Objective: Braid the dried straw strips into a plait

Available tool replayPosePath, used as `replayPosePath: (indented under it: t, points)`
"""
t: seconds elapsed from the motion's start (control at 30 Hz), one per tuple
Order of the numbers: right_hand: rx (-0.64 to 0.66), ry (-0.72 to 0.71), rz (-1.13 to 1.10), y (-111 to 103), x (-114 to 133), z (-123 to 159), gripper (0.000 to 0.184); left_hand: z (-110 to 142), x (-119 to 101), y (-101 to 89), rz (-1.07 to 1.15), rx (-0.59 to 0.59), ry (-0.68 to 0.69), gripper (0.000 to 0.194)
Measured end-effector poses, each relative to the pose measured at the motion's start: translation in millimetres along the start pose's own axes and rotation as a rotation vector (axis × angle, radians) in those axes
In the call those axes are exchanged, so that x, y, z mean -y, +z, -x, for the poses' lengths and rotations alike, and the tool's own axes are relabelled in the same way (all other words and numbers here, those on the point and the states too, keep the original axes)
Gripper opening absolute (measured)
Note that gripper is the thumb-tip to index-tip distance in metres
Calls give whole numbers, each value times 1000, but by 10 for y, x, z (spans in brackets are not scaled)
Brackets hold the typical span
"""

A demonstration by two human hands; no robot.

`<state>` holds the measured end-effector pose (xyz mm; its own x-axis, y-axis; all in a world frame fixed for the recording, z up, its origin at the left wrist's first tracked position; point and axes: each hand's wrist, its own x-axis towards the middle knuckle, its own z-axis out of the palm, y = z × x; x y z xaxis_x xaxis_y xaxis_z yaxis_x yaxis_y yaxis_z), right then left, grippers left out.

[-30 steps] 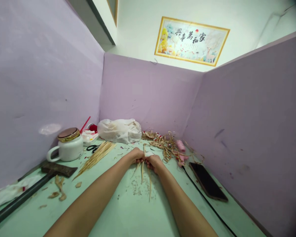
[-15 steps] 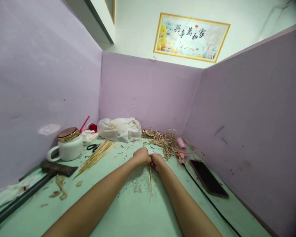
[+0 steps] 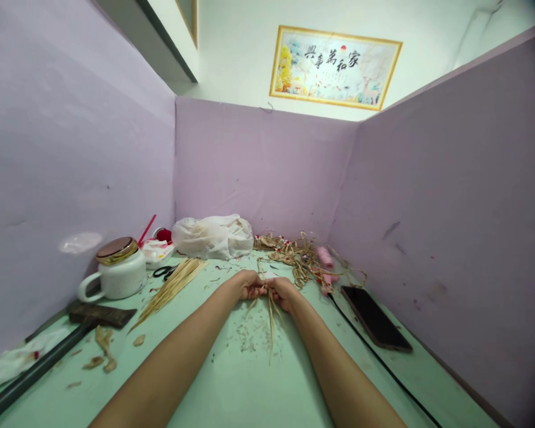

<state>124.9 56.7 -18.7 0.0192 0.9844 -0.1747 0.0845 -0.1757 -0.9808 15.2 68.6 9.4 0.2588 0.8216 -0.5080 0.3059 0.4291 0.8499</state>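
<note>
My left hand and my right hand meet over the middle of the green table. Both have their fingers closed on thin straw strands, whose loose ends hang toward me. A short twisted length of straw also shows just beyond the fingertips. How the strands cross between the fingers is too small to make out. Left of my hands lies a flat bundle of pale straw. Beyond my right hand sits a tangled heap of braided straw cord with small red and white bits in it.
At left stand a lidded white mug, a hammer and black scissors. A white plastic bag rests at the back. Pink thread spools, a black cable and a phone lie at right. Purple partitions surround the table.
My hands have moved slightly apart and turned, so the fingertips and more straw ends now show between them. The whole view has shifted a little.
</note>
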Motion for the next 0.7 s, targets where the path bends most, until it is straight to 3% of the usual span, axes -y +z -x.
replayPosePath:
  t: [0.23,0.4,0.57,0.7]
  points:
    - [-51,-187,308,-41,-42,-6,6,-12,4,-47,-31,-37,-68,24]
    - [-151,-370,572,-70,-34,23,5,-16,28,30,-80,-201,21,20]
    - [-263,-325,868,-83,50,100,12,-50,61,81,-96,-289,99,14]
    - [-290,-215,826,-108,105,102,16,-33,58,93,-99,-301,119,12]
